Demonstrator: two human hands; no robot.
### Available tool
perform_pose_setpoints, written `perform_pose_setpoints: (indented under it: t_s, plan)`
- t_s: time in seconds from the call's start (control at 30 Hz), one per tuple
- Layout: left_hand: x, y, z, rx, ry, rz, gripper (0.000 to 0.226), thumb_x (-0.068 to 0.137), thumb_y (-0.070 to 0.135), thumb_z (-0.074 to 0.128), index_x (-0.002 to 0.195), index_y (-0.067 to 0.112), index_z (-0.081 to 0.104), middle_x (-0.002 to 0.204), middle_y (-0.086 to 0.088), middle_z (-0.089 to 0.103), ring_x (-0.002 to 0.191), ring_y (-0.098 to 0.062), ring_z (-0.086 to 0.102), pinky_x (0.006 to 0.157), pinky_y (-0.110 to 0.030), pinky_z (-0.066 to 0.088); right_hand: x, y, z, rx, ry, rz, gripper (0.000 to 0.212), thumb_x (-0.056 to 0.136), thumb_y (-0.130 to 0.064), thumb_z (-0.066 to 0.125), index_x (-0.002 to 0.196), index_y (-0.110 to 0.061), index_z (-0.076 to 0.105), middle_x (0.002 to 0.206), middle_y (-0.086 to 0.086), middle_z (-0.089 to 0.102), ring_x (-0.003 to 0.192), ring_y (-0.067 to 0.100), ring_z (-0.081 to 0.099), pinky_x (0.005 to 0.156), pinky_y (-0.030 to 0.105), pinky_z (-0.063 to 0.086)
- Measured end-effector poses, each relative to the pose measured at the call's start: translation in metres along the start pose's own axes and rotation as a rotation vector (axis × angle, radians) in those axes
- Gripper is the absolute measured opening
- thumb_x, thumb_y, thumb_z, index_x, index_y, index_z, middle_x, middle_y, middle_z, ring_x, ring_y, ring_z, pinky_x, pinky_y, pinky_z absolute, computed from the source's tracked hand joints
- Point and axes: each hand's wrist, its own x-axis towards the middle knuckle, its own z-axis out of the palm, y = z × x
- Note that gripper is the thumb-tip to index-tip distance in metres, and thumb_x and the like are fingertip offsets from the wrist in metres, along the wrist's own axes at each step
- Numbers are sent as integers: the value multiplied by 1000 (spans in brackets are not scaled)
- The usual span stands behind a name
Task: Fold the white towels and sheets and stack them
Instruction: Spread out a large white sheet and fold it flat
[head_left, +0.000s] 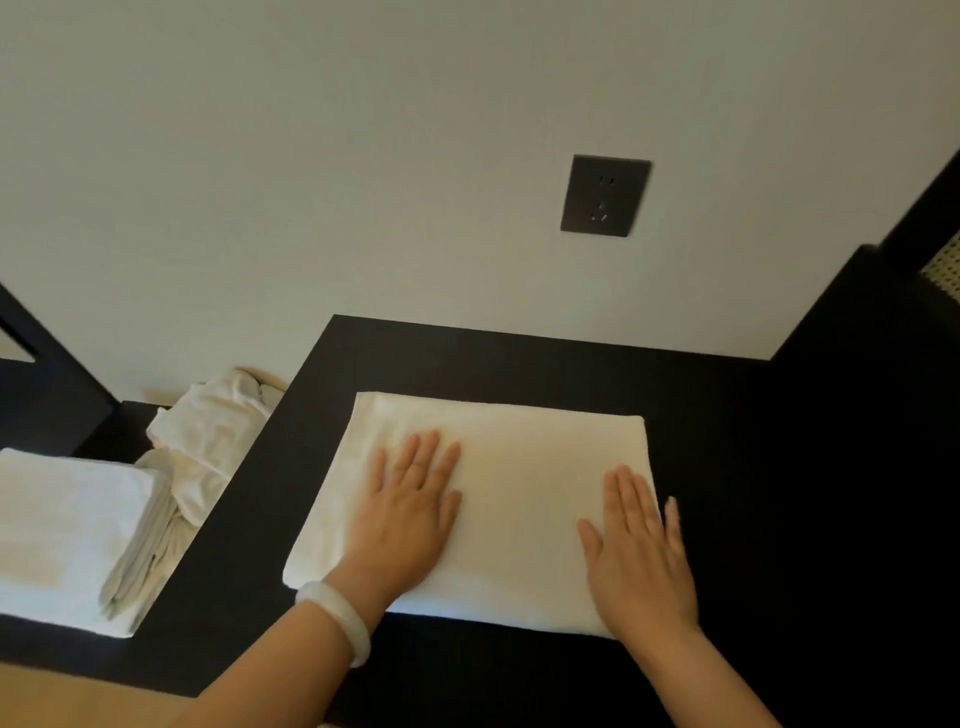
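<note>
My left hand (410, 512) and right hand (636, 551) press flat on the folded white towel (519, 467), fingers (423, 457) straight, slightly apart. It lies on the black surface (753, 493). A folded stack (67, 519) sits left, beside crumpled linen (208, 441).

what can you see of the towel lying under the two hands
The towel is white, of soft, thick-looking cloth, and folded into a neat rectangle several layers deep. It lies flat on the dark table, near the front edge, with its far side towards the wall. The left hand presses flat on its left half and the right hand lies flat at its right edge, the little finger past the side. Its top looks smooth.
</note>
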Motion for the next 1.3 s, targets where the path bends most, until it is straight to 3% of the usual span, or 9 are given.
perform_pose_setpoints:
  t_s: [0.1, 0.23, 0.43, 0.6, 0.8, 0.9, 1.0, 1.1, 1.3]
  plan:
    - [-4, 3, -7, -47, -15, -117, 61, 101, 51, 4, 155, 30, -12, 162, 2, -18, 149, -20, -20, 116, -46, -21, 4, -16, -15, 31, 78, -10, 71, 93, -56, -4, 151, -16, -11, 162, 5, -8, 145, 18, -19, 114, 43, -29]
    - [-19, 50, -3, -34, 6, 137, 57, 99, 43, 21, 153, 26, 33, 160, -3, 25, 148, -25, 25, 114, -54, 10, 4, -55, -15, 191, 48, -392, 60, 103, -41, 17, 156, -19, 0, 166, -1, -2, 150, 13, -10, 115, 35, -22]
    - [-18, -31, 1, 6, 48, -93, 63, 87, 55, -17, 148, 40, -25, 159, 12, -24, 148, -15, -21, 119, -50, -15, 40, 3, -21, 89, -95, -64, 66, 100, -54, 3, 152, -19, -17, 164, -2, -16, 148, 13, -21, 122, 42, -11]
    - [-10, -11, -6, -16, 34, -84, 66, 90, 55, -10, 153, 35, -12, 160, 6, -16, 150, -22, -15, 116, -49, -22, 63, -26, -32, 124, 61, -158, 65, 101, -49, 12, 158, -18, 5, 166, 4, 3, 153, 23, -6, 120, 46, -15]
    - [-21, -40, -3, -50, -19, -159, 61, 95, 62, -6, 148, 41, -27, 158, 11, -30, 145, -14, -29, 118, -50, -18, 98, 20, -24, 54, -153, 52, 64, 103, -51, 12, 159, -20, 5, 166, 1, 4, 153, 22, 1, 123, 51, 4]
    - [-36, -70, -5, -158, -54, -397, 66, 97, 63, 3, 154, 35, -14, 163, 7, -15, 150, -16, -15, 120, -45, -13, 102, -5, -36, -47, 2, 33, 64, 103, -45, 21, 158, -12, 15, 165, 9, 11, 152, 29, 4, 122, 53, 6]
    - [-44, -77, -8, -213, -77, -456, 69, 99, 60, 8, 158, 24, 5, 165, 4, -5, 150, -13, -11, 121, -41, -11, 85, -85, -45, 161, 145, -388, 62, 100, -32, 42, 156, -12, 23, 163, 11, 18, 152, 29, 10, 123, 48, 0]
    - [-47, -78, -14, -294, -57, -395, 63, 102, 55, 15, 157, 24, 16, 165, 5, 2, 151, -10, -8, 122, -37, -10, 61, -179, -42, 191, 34, -770, 60, 105, -36, 28, 158, -22, 5, 166, 4, 2, 153, 21, -6, 122, 45, -11]
    - [-76, -98, -31, -707, -48, -375, 20, 98, 42, 50, 115, 35, 59, 140, 23, 43, 130, 7, 36, 115, -24, 29, 77, -235, -21, 76, -69, -672, 58, 104, -47, 13, 159, -28, 7, 167, -1, -3, 153, 21, -8, 120, 59, -3]
